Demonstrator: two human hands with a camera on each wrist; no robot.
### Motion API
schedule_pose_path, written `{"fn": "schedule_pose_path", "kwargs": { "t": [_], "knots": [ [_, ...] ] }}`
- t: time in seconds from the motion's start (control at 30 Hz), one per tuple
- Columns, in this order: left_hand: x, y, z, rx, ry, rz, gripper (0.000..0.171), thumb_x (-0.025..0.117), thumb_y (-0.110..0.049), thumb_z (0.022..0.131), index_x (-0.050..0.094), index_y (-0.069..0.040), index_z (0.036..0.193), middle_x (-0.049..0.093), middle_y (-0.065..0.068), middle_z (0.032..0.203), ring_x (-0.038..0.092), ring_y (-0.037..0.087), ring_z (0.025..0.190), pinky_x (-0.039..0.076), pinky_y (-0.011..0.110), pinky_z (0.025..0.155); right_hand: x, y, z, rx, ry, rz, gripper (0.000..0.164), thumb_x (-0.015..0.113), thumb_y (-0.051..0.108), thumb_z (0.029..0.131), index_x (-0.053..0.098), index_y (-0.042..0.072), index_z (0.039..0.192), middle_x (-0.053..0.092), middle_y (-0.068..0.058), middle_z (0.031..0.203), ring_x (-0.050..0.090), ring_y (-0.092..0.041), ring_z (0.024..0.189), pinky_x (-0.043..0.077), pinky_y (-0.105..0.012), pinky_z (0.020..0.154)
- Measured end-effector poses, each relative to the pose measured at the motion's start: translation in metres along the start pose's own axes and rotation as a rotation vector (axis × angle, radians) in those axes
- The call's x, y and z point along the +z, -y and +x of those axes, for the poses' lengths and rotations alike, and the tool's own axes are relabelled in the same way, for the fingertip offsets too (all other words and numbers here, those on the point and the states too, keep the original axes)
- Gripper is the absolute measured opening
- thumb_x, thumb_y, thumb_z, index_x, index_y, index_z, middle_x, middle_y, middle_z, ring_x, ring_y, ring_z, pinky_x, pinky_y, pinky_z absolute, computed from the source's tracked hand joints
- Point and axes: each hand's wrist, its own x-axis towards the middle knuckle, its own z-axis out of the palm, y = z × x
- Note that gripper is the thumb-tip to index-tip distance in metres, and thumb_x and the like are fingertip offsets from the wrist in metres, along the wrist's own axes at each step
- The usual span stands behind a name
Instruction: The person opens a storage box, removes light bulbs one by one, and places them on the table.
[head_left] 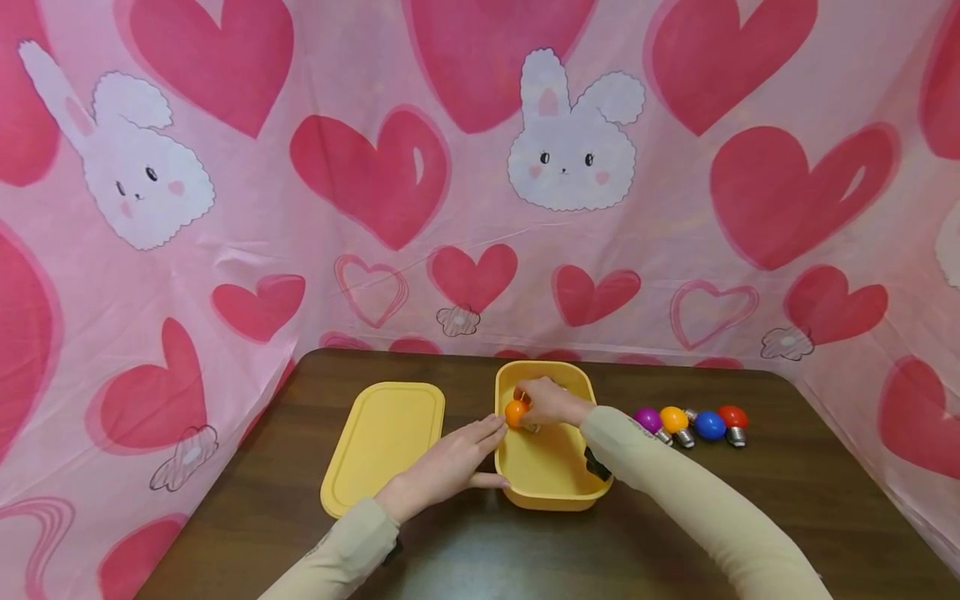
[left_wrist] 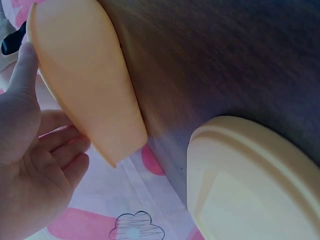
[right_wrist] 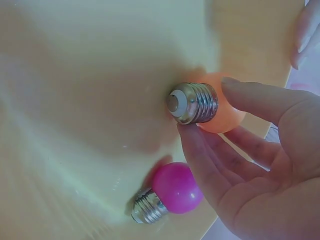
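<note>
A yellow plastic box (head_left: 542, 471) stands open-topped at the middle of the table. My right hand (head_left: 551, 402) reaches into it and pinches an orange light bulb (right_wrist: 227, 107) between thumb and fingers. The bulb's silver screw base points away from the palm in the right wrist view. Beside it, a magenta light bulb (right_wrist: 178, 187) lies on the box floor; my right hand mostly hides that part in the head view. My left hand (head_left: 450, 458) touches the box's left rim with fairly straight fingers and thumb.
Left of the box lies its flat yellow lid (head_left: 386, 446). To the right, several bulbs lie grouped: a purple bulb (head_left: 648, 420), a yellow bulb (head_left: 673, 417), a blue bulb (head_left: 710, 426) and a red bulb (head_left: 732, 417). A heart-patterned pink cloth (head_left: 480, 208) hangs behind the table.
</note>
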Motion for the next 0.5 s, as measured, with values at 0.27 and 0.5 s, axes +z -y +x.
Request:
{"fn": "schedule_pose_path", "kwargs": {
  "t": [0.27,0.5],
  "knots": [
    [0.001,-0.001,0.000,-0.003,0.007,-0.007,0.079,0.066,-0.053,0.088,0.050,-0.001,0.144,0.048,0.017,0.152,0.051,0.029,0.139,0.047,0.039,0.111,-0.003,-0.003,-0.005,-0.008,-0.012,-0.006,0.033,0.080,0.016,0.082,0.064,0.002,0.107,0.067,-0.009,0.094,0.056,-0.016,0.077,0.057,-0.031,0.080],
    [0.001,-0.001,-0.001,-0.008,-0.002,-0.011,0.079,0.067,-0.053,0.087,0.050,-0.001,0.144,0.048,0.016,0.152,0.050,0.029,0.139,0.047,0.039,0.111,-0.018,-0.007,-0.016,-0.033,-0.059,-0.007,0.034,0.080,0.020,0.083,0.065,0.004,0.110,0.068,-0.005,0.095,0.056,-0.015,0.081,0.056,-0.032,0.085]
  ]
}}
